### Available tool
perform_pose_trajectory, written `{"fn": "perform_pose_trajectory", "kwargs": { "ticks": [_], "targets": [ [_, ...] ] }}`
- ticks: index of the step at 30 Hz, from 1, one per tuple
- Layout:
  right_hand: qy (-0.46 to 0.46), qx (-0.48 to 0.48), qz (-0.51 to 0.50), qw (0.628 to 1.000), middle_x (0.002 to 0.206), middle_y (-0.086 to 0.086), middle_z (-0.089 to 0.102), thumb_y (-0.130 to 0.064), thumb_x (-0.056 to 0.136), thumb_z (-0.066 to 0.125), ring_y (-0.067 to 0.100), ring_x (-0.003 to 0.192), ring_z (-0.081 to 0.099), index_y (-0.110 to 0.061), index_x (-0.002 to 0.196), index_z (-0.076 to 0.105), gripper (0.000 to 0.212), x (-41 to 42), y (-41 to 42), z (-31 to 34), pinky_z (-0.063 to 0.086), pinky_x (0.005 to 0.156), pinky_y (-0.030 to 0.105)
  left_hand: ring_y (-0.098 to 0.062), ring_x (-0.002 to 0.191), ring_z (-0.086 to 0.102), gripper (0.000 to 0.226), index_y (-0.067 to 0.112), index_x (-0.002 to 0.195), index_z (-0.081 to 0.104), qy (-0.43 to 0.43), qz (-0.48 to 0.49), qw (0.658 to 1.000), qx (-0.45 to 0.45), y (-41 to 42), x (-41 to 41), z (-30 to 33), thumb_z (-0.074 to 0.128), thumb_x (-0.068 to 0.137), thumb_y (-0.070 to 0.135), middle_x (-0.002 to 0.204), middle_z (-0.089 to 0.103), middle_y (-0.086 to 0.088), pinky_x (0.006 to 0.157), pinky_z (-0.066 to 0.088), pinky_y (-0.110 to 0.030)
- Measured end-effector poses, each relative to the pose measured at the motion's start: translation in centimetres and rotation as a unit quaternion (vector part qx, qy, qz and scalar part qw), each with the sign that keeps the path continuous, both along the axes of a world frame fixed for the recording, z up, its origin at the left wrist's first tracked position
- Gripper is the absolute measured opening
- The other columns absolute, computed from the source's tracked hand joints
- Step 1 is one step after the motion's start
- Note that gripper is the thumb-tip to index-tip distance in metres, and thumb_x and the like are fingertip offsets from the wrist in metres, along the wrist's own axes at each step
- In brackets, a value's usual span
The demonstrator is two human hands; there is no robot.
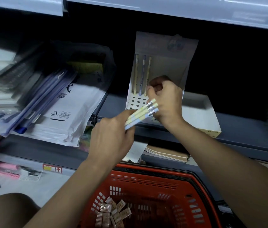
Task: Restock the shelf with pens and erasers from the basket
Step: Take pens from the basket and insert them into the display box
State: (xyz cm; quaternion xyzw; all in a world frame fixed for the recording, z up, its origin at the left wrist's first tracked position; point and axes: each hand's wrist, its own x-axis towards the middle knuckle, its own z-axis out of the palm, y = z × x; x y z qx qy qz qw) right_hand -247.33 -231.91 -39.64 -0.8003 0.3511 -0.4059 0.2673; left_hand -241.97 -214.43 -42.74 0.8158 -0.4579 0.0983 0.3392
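Right now the left hand (112, 135) pinches three pens (141, 114) in a bunch, low on their bodies. The right hand (166, 101) is curled by the white pen stand (163, 63) on the shelf (245, 125), near three pens (142, 74) already standing in its holes; I cannot tell if it holds one. Pens are light, stiff and smooth, so they may slip. Hold each near the middle. Small erasers (112, 213) wait in the red basket (146, 171) below.
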Motion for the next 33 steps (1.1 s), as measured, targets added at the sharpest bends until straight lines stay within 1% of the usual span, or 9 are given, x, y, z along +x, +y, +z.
{"fn": "perform_pose_trajectory", "kwargs": {
  "ticks": [4,5,8,12,17,20,23,27,33],
  "targets": [
    [-0.062,-0.024,0.064,0.996,0.074,-0.007,0.066,-0.020,0.096,0.067,0.009,0.064,0.060,-0.019,0.094,0.067,0.003,-1.4,0.7,-0.2,0.049,0.063,0.029,-0.016,0.049,0.054,0.019,0.029,0.104,0.078,0.205,-0.034,0.977,-0.050,0.2,-0.3,0.5,0.060,0.101,0.024,0.059,0.063,0.001,0.049,0.045,-0.032],
    [-0.074,-0.036,0.076,0.994,0.076,-0.007,0.066,-0.019,0.097,0.067,0.006,0.063,0.058,-0.020,0.096,0.066,0.002,-2.0,1.1,-0.2,0.046,0.062,0.026,-0.011,0.046,0.048,0.020,0.028,0.103,0.079,0.316,-0.059,0.943,-0.085,0.2,-0.4,0.6,0.059,0.103,0.023,0.057,0.061,0.004,0.046,0.039,-0.026],
    [-0.092,-0.058,0.092,0.990,0.075,-0.008,0.063,-0.016,0.098,0.066,0.006,0.058,0.053,-0.018,0.097,0.067,0.003,-4.0,2.3,-0.2,0.041,0.060,0.024,-0.011,0.047,0.024,0.025,0.020,0.109,0.079,0.595,-0.123,0.780,-0.151,0.7,-0.7,1.4,0.054,0.107,0.022,0.056,0.031,0.004,0.045,0.017,-0.025],
    [-0.088,-0.010,0.117,0.989,0.073,-0.012,0.061,-0.014,0.098,0.067,0.011,0.051,0.049,-0.019,0.097,0.067,0.005,-6.6,4.6,-1.0,0.039,0.054,0.023,-0.010,0.049,0.020,0.029,0.018,0.125,0.074,0.688,-0.186,0.685,-0.152,1.0,-1.3,2.2,0.051,0.108,0.023,0.062,0.021,0.003,0.045,0.021,-0.024],
    [-0.070,0.049,0.161,0.983,0.065,-0.010,0.056,-0.011,0.098,0.067,0.011,0.051,0.049,-0.019,0.094,0.065,0.009,-9.7,7.3,-3.0,0.042,0.051,0.027,-0.013,0.052,0.039,0.033,0.016,0.127,0.073,0.752,-0.211,0.601,-0.170,0.5,-2.5,1.8,0.047,0.107,0.013,0.065,0.039,-0.003,0.050,0.038,-0.025],
    [-0.069,0.089,0.175,0.978,0.075,-0.006,0.064,-0.011,0.097,0.066,0.016,0.056,0.057,-0.023,0.093,0.065,0.013,-11.4,8.7,-4.1,0.049,0.052,0.039,-0.017,0.060,0.055,0.036,0.016,0.123,0.075,0.754,-0.211,0.599,-0.167,0.2,-3.2,1.3,0.044,0.106,0.009,0.070,0.054,-0.007,0.058,0.054,-0.029],
    [-0.067,0.131,0.181,0.973,0.075,-0.009,0.065,-0.014,0.096,0.066,0.014,0.055,0.055,-0.026,0.090,0.063,0.014,-12.9,9.5,-4.8,0.045,0.051,0.038,-0.017,0.066,0.059,0.036,0.019,0.122,0.076,0.750,-0.206,0.607,-0.163,0.0,-3.7,0.6,0.045,0.107,0.012,0.075,0.058,-0.005,0.067,0.058,-0.031],
    [-0.033,0.142,0.199,0.969,0.061,-0.015,0.055,-0.021,0.093,0.073,0.007,0.047,0.043,-0.025,0.087,0.060,0.015,-13.9,9.7,-5.1,0.035,0.048,0.027,-0.015,0.069,0.049,0.033,0.018,0.117,0.078,0.750,-0.186,0.614,-0.160,-0.5,-4.0,-0.4,0.047,0.107,0.014,0.075,0.051,-0.003,0.078,0.044,-0.037],
    [0.062,0.149,0.204,0.966,0.066,-0.020,0.061,-0.031,0.085,0.083,0.009,0.051,0.049,-0.031,0.085,0.064,0.019,-13.8,9.8,-5.9,0.039,0.054,0.019,-0.011,0.062,0.038,0.030,0.017,0.112,0.079,0.741,-0.153,0.636,-0.151,-0.9,-4.5,-1.8,0.050,0.106,0.014,0.071,0.038,0.001,0.068,0.035,-0.031]
  ]
}}
